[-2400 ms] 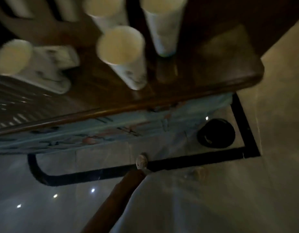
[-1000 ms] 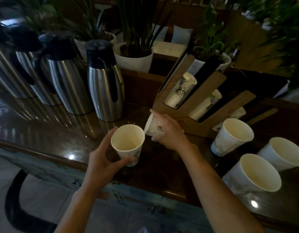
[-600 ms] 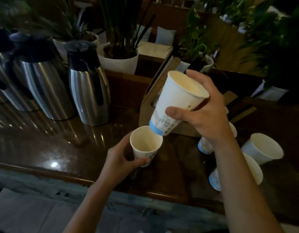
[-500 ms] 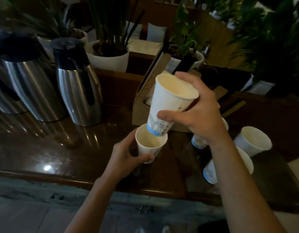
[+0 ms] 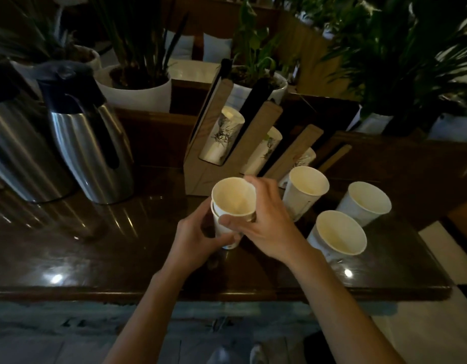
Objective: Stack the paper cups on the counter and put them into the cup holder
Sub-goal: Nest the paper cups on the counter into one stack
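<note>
Two white paper cups sit nested as one stack (image 5: pixel 233 199) above the dark wooden counter (image 5: pixel 96 258). My left hand (image 5: pixel 198 237) grips the lower cup from the left. My right hand (image 5: pixel 266 227) wraps the upper cup's rim from the right. Three more paper cups stand upright to the right: one near the holder (image 5: pixel 304 191), one further right (image 5: pixel 364 202), one closest to me (image 5: pixel 337 235). Behind the stack stands the slanted brown cup holder (image 5: pixel 200 174), with cup stacks lying in its slots (image 5: pixel 223 137).
Two steel thermos jugs (image 5: pixel 88 143) stand on the counter's left. White planters with green plants (image 5: pixel 137 88) line the ledge behind. The counter's front edge (image 5: pixel 227 292) runs just below my wrists, and its right end lies past the cups.
My right hand lowered the cup it held tilted above into the cup in my left hand; the two are now nested. The view has shifted slightly to the left.
</note>
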`<state>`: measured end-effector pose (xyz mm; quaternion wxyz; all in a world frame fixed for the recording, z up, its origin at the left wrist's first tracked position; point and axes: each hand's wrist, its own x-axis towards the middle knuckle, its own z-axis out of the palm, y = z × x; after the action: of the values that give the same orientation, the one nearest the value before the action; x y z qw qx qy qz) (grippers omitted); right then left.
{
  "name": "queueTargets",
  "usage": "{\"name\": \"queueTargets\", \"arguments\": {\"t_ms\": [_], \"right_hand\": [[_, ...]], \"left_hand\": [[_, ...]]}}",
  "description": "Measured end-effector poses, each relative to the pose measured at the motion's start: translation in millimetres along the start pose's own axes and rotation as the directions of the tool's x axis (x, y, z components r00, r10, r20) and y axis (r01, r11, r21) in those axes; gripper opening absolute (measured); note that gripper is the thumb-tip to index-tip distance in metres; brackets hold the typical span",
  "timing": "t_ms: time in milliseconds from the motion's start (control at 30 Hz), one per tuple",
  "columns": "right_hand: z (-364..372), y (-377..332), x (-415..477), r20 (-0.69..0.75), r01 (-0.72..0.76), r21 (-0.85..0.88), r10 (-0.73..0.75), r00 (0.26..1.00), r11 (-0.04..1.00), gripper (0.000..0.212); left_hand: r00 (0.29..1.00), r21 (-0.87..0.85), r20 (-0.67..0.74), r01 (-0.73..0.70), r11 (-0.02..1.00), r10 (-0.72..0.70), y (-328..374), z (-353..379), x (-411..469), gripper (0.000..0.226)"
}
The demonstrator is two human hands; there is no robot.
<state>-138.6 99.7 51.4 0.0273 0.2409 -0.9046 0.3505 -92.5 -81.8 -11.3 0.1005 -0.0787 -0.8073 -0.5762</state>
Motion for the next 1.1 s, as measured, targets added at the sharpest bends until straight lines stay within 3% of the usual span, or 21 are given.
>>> {"name": "queueTargets", "arguments": {"t_ms": [100,200,300,400,467,533,633,767,933,1100], "right_hand": [[-0.6,-4.7,-7.9,0.089,-0.036,-0.059,0.041,0.995,0.998,0.108],[-20.1,-16.1,-1.3,0.101,-0.039,-0.182,0.058,0.993,0.983,0.096],[-54.4,-21.3,15.3,0.182,-0.046,-0.177,0.078,0.980,0.983,0.063],[-105.4,-7.6,33.8,0.045,-0.062,-0.210,0.073,0.996,0.976,0.037],[-133.4,13.9,47.9,0.046,-0.135,-0.316,0.157,0.986,0.939,0.050],[-144.9,36.9,56.8,0.148,-0.195,-0.444,0.286,0.947,0.874,0.070],[-135.5,62.1,58.5,0.217,-0.243,-0.467,0.377,0.901,0.850,0.093],[-129.6,74.5,56.9,0.155,-0.206,-0.398,0.287,0.945,0.894,0.093],[-176.5,56.3,43.8,-0.035,-0.191,-0.272,0.188,0.981,0.943,0.081],[-200.9,9.5,28.4,-0.156,0.024,-0.082,-0.037,0.987,0.996,0.073]], "left_hand": [[1.000,0.003,-0.016,0.016,1.000,-0.016,-0.3,-0.3,-1.3,0.089],[0.998,-0.058,0.021,0.066,0.996,-0.065,-4.7,8.6,-0.2,0.090],[0.990,-0.105,0.067,0.128,0.986,-0.122,-8.4,24.4,1.2,0.088],[0.984,-0.125,0.076,0.172,0.977,-0.164,-5.9,38.0,5.3,0.094],[0.980,-0.112,0.095,0.185,0.976,-0.175,-1.9,44.1,9.3,0.095],[0.979,-0.096,0.095,0.190,0.977,-0.181,-0.4,50.1,13.3,0.096],[0.977,-0.066,0.080,0.202,0.977,-0.196,-1.6,57.8,19.7,0.088],[0.978,-0.051,0.062,0.201,0.978,-0.198,-3.3,64.3,25.5,0.087],[0.980,-0.054,0.047,0.197,0.979,-0.194,-6.4,67.6,27.7,0.092],[0.976,-0.039,0.051,0.212,0.976,-0.210,-6.2,79.4,34.7,0.089]]}}
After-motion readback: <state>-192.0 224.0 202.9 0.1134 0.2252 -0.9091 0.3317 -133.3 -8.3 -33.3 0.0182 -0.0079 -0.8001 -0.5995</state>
